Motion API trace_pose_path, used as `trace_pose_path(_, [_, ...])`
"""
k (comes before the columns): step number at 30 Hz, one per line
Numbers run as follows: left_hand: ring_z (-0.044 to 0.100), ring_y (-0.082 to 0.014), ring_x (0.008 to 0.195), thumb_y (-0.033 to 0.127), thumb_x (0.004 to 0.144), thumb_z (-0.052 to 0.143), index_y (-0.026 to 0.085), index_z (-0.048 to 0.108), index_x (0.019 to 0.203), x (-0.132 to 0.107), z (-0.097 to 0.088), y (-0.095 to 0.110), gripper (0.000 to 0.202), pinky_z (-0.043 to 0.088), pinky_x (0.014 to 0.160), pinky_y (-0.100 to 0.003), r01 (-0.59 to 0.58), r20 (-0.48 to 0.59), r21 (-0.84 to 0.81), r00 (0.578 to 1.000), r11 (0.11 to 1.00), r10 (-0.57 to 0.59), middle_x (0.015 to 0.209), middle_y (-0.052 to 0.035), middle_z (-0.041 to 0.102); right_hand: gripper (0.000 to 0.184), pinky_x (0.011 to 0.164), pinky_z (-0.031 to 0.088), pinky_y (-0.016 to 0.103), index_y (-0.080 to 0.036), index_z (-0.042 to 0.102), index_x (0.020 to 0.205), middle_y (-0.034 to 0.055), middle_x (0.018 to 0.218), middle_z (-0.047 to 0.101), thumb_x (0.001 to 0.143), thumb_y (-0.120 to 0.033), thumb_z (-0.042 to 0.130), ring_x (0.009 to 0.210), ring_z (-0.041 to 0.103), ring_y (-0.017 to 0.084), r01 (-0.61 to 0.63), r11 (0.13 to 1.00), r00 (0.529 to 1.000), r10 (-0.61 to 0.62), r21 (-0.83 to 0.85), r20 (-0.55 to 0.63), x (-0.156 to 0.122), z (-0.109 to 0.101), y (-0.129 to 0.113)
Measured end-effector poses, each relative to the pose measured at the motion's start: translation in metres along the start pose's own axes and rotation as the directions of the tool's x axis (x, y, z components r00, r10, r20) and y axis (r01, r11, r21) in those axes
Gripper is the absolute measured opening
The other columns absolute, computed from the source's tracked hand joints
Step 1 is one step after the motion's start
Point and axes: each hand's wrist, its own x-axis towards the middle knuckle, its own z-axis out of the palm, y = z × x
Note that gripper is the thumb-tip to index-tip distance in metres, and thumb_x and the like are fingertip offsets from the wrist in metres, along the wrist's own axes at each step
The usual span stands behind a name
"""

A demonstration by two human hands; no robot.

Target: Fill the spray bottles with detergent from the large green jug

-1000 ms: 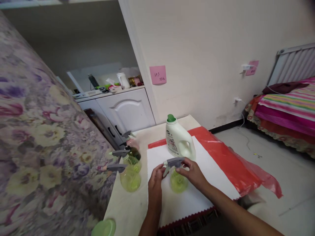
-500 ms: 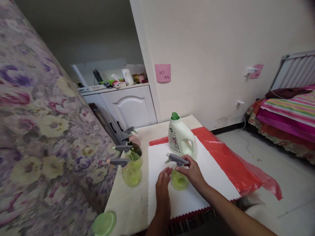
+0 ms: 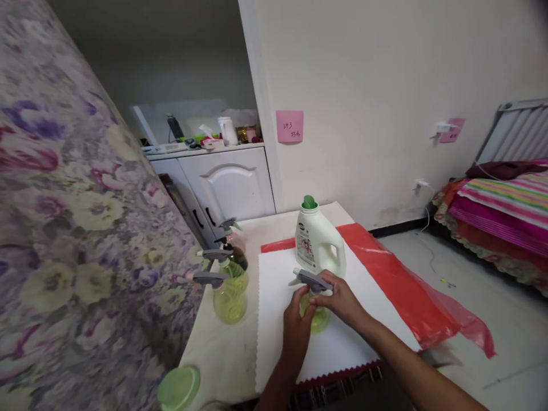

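Left hand (image 3: 297,322) has come inward and now closes around the spray bottle (image 3: 320,323) at lower centre, while the right hand (image 3: 345,297) grips its grey trigger head (image 3: 313,279). Working that head at the neck seems the step, and the next move calls for a steady bottle; open room lies left to the edge of the white sheet (image 3: 273,311), while the jug (image 3: 312,234) stands close behind.

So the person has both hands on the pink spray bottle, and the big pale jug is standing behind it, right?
Almost! The spray bottle that the left hand and right hand are on is yellow-green, not pink; the head view shows it. The big pale jug is standing behind it, just as you said.
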Motion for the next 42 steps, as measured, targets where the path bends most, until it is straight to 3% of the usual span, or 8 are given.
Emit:
trace_pose_path(4, [0.059, -0.0253, 0.112, 0.031, 0.084, 0.059, 0.02, 0.06, 0.113, -0.001, 0.001, 0.001, 0.031, 0.043, 0.098, -0.038, 0.016, -0.011, -0.019, 1.0, 1.0, -0.016, 0.116, -0.0071, 0.067, 0.014, 0.074, 0.043, 0.029, -0.02, 0.069, 0.079, -0.001, 0.086, 0.056, 0.067, -0.018, 0.076, 0.083, 0.056, 0.019, 0.006, 1.0, 0.99, -0.003, -0.021, 0.138, 0.003, -0.012, -0.005])
trace_pose_path(9, [0.06, -0.025, 0.109, 0.029, 0.082, 0.061, 0.022, 0.062, 0.112, -0.004, 0.002, 0.005, 0.03, 0.042, 0.097, -0.037, 0.022, -0.033, -0.057, 0.999, 0.998, -0.024, 0.112, -0.0053, 0.069, 0.023, 0.084, 0.045, 0.034, -0.024, 0.069, 0.1, 0.002, 0.096, 0.057, 0.078, -0.029, 0.069, 0.095, 0.056, 0.023, 0.002, 0.998, 0.958, -0.021, 0.066, 0.286, 0.005, -0.021, -0.009])
trace_pose_path(15, [0.06, -0.0252, 0.107, 0.027, 0.08, 0.062, 0.023, 0.064, 0.111, -0.004, 0.002, 0.008, 0.031, 0.043, 0.096, -0.036, 0.041, -0.022, -0.119, 0.999, 0.992, -0.044, 0.111, -0.0046, 0.07, 0.014, 0.084, 0.045, 0.035, -0.022, 0.071, 0.084, 0.0022, 0.089, 0.057, 0.074, -0.031, 0.073, 0.092, 0.056, 0.024, 0.032, 0.996, 0.977, -0.014, -0.082, 0.213, 0.008, -0.016, -0.011])
trace_pose_path(22, [0.061, -0.0254, 0.108, 0.028, 0.078, 0.064, 0.023, 0.063, 0.112, -0.003, 0.004, 0.003, 0.034, 0.043, 0.096, -0.037, 0.043, -0.038, -0.116, 0.998, 0.992, -0.048, 0.113, -0.0053, 0.069, 0.014, 0.081, 0.044, 0.034, -0.022, 0.07, 0.087, 0.0019, 0.089, 0.056, 0.076, -0.029, 0.071, 0.09, 0.055, 0.023, 0.019, 0.994, 0.976, 0.005, -0.109, 0.216, 0.006, -0.014, -0.007])
trace_pose_path(27, [0.061, -0.0256, 0.108, 0.022, 0.075, 0.063, 0.022, 0.062, 0.114, -0.005, 0.005, 0.002, 0.038, 0.043, 0.097, -0.038, 0.071, -0.066, -0.126, 0.995, 0.99, -0.08, 0.114, -0.0056, 0.069, 0.005, 0.076, 0.043, 0.032, -0.021, 0.068, 0.079, 0.0007, 0.085, 0.055, 0.075, -0.024, 0.07, 0.083, 0.054, 0.022, 0.06, 0.975, 0.971, -0.007, -0.216, 0.238, 0.01, -0.014, -0.012])
trace_pose_path(31, [0.059, -0.0257, 0.113, 0.019, 0.074, 0.062, 0.023, 0.062, 0.115, -0.009, 0.007, 0.0, 0.041, 0.042, 0.1, -0.038, 0.077, -0.083, -0.141, 0.993, 0.987, -0.089, 0.118, -0.0051, 0.068, 0.009, 0.07, 0.042, 0.03, -0.021, 0.066, 0.076, -0.0004, 0.08, 0.054, 0.069, -0.018, 0.071, 0.077, 0.053, 0.019, 0.082, 0.954, 0.984, -0.032, -0.29, 0.176, 0.011, -0.01, -0.012])
trace_pose_path(36, [0.057, -0.0251, 0.117, 0.016, 0.076, 0.059, 0.023, 0.06, 0.12, -0.011, 0.01, -0.006, 0.045, 0.04, 0.102, -0.038, 0.055, -0.096, -0.132, 0.993, 0.99, -0.068, 0.123, -0.0058, 0.066, 0.027, 0.058, 0.036, 0.025, -0.022, 0.049, 0.063, -0.0056, 0.067, 0.046, 0.056, -0.016, 0.074, 0.063, 0.045, 0.015, 0.006, 0.94, 0.998, -0.028, -0.34, -0.061, 0.006, 0.002, 0.001])
trace_pose_path(42, [0.056, -0.0263, 0.119, 0.022, 0.078, 0.061, 0.022, 0.062, 0.121, -0.012, 0.01, -0.01, 0.043, 0.039, 0.106, -0.04, 0.038, -0.094, -0.168, 0.994, 0.985, -0.055, 0.125, -0.0066, 0.065, 0.03, 0.054, 0.033, 0.024, -0.023, 0.041, 0.065, -0.0069, 0.064, 0.042, 0.059, -0.019, 0.07, 0.059, 0.04, 0.013, -0.071, 0.935, 0.981, 0.003, -0.347, -0.192, -0.002, 0.015, 0.01])
